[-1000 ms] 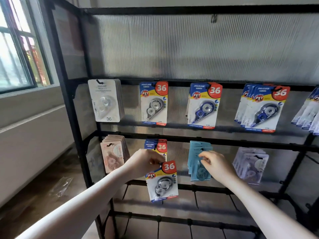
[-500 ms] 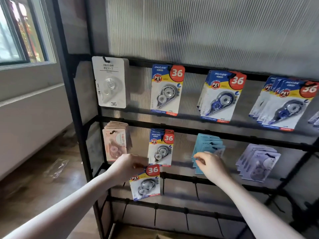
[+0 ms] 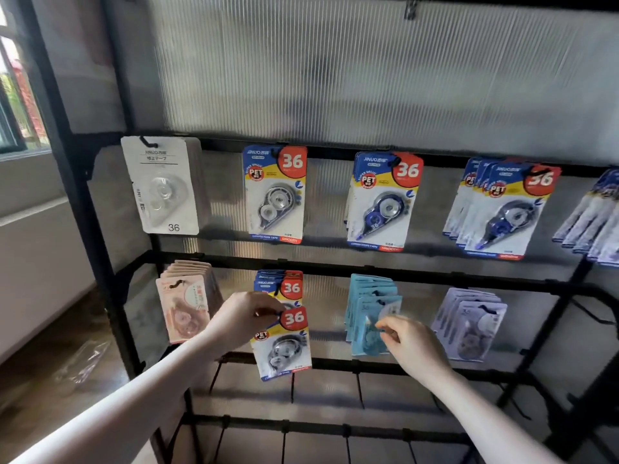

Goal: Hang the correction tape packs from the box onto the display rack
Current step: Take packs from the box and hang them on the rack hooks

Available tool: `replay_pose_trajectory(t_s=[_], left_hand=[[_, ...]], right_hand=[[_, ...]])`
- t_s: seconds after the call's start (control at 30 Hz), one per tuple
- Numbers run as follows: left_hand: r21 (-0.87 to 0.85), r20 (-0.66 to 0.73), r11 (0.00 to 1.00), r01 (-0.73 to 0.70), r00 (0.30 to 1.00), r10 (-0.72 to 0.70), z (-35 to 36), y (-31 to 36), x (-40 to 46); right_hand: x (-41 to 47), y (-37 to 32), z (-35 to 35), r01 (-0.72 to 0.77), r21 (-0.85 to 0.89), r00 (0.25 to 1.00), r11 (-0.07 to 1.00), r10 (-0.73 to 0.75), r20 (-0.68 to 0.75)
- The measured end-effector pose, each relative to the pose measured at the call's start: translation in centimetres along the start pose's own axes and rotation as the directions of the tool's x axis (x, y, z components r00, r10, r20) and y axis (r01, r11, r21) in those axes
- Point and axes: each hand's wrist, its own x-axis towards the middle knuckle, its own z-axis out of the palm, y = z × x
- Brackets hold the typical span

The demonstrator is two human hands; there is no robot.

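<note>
Black metal display rack (image 3: pixel 418 275), ribbed translucent back panel (image 3: pixel 368 78); carded correction tape packs (image 3: pixel 273 194) hang in two rows from its hooks.

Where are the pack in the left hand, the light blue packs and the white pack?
pack in the left hand (image 3: pixel 283 346), head view, blister front.
light blue packs (image 3: pixel 363 298), head view, card edge.
white pack (image 3: pixel 160 189), head view, blister.

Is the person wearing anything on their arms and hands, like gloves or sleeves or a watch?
No. Both arms are bare as far as the picture shows, with no sleeves in view. The left hand and the right hand have no gloves, and no watch, bracelet or ring shows on the wrists or fingers. The picture is a little blurry, so something very small could be missed.
</note>
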Motion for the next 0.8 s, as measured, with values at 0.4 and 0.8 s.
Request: replay_pose_trajectory(t_s=[0.4,0.8], left_hand=[[0.111,-0.150,0.966,0.235,0.965,-0.218,1.3,1.4,2.4],[0.030,-0.150,0.995,0.096,0.984,-0.090,-0.1,-0.5,3.5]], right_hand=[[1.6,2.6,-1.3,0.208,0.077,0.978,0.975,-0.208,0.002],[2.9,-0.1,0.4,0.191,0.094,0.982,0.977,-0.190,-0.015]])
